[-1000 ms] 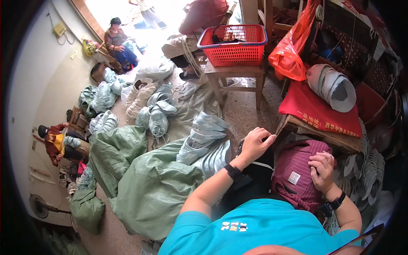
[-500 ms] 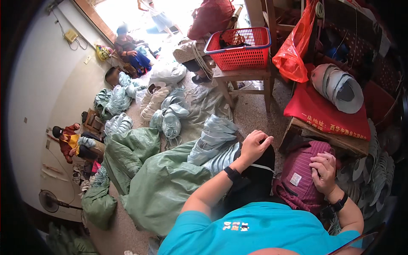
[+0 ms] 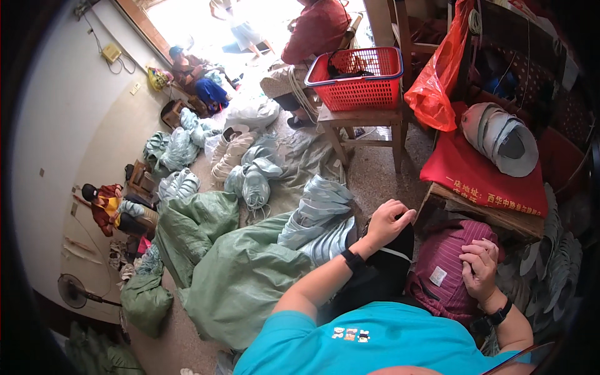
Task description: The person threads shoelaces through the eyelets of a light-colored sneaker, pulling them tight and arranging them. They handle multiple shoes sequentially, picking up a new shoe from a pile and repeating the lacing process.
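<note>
My left hand (image 3: 389, 223) is over my black-trousered knee (image 3: 390, 275), its fingers loosely bent and nothing visible in them. A thin white strap (image 3: 397, 254) lies across the dark cloth just below it. My right hand (image 3: 480, 267) rests with curved, slightly parted fingers on a maroon striped cloth bundle (image 3: 447, 259) that has a white label. Left of my left hand, a stack of pale blue-grey shoe-like pieces (image 3: 319, 212) leans against a large green sack (image 3: 244, 281).
A wooden box (image 3: 481, 215) under a red cloth carries pale stacked pieces (image 3: 500, 137). Beyond it, a red basket (image 3: 356, 81) sits on a wooden stool (image 3: 362, 122). Bundles (image 3: 253, 178) cover the floor. Other people (image 3: 112, 206) sit along the left wall and near the bright doorway.
The view has shifted slightly, so most things appear a little lower and further right. My left hand has moved a little to the right; my right hand stays on the maroon bundle.
</note>
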`<control>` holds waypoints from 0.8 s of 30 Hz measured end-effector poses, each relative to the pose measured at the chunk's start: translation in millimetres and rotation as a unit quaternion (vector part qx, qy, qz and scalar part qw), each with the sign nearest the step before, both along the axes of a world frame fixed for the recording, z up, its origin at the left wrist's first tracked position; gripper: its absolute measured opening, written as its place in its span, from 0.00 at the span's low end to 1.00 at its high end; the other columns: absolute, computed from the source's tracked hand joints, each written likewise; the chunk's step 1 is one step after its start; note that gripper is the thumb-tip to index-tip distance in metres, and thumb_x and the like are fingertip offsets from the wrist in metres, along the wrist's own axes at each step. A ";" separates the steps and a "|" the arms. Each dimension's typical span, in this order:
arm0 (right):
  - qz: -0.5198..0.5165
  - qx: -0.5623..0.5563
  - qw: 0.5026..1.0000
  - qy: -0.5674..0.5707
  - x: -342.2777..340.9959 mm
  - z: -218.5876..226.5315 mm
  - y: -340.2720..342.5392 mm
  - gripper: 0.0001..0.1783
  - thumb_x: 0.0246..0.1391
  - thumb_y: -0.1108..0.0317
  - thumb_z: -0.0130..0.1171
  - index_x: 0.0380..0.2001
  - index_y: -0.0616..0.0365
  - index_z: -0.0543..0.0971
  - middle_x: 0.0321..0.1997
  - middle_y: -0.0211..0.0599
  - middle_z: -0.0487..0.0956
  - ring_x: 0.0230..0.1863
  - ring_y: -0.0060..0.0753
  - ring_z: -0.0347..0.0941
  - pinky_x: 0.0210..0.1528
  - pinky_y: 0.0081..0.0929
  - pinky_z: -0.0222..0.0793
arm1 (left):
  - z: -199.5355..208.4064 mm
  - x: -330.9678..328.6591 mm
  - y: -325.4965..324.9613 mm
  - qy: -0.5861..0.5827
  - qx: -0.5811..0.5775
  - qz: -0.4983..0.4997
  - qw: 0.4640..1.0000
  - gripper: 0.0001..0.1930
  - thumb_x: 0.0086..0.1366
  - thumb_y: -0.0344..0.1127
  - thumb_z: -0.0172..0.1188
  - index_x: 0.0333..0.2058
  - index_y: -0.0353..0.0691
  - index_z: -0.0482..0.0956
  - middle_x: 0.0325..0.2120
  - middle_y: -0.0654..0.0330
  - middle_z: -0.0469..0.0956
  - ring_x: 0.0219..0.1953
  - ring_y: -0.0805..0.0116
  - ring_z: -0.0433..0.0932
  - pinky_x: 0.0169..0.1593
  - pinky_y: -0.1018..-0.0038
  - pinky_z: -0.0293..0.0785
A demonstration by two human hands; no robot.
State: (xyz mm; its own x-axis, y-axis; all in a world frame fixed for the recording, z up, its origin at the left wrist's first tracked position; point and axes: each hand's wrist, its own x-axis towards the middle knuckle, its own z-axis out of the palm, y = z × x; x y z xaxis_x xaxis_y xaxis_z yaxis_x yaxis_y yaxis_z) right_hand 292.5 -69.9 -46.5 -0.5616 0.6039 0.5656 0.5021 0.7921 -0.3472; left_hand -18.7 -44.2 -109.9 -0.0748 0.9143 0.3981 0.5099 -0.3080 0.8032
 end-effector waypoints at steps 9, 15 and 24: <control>-0.014 -0.007 0.999 -0.030 10.9 -1.1 -5.6 0.11 0.42 0.77 0.60 0.33 0.54 0.80 0.43 0.35 0.80 0.52 0.46 0.72 0.60 0.47 0.63 | -17.8 26.2 23.1 -0.072 -0.046 -0.035 0.996 0.13 0.66 0.40 0.62 0.25 0.39 0.83 0.26 0.59 0.76 0.31 0.65 0.76 0.37 0.71 0.72; -0.024 -0.011 0.999 -0.030 23.4 -6.8 -8.1 0.11 0.43 0.76 0.59 0.34 0.53 0.80 0.44 0.35 0.80 0.52 0.46 0.71 0.61 0.48 0.62 | -17.4 30.4 28.1 -0.110 -0.076 -0.063 0.989 0.15 0.67 0.42 0.62 0.25 0.39 0.83 0.26 0.58 0.76 0.32 0.64 0.77 0.38 0.70 0.72; -0.025 -0.003 0.999 -0.023 23.9 -8.7 -6.2 0.11 0.42 0.76 0.59 0.33 0.52 0.80 0.44 0.34 0.80 0.52 0.46 0.71 0.60 0.48 0.62 | -30.6 21.3 47.2 -0.083 -0.089 -0.054 0.991 0.16 0.68 0.44 0.60 0.26 0.39 0.84 0.26 0.58 0.79 0.33 0.66 0.77 0.40 0.71 0.72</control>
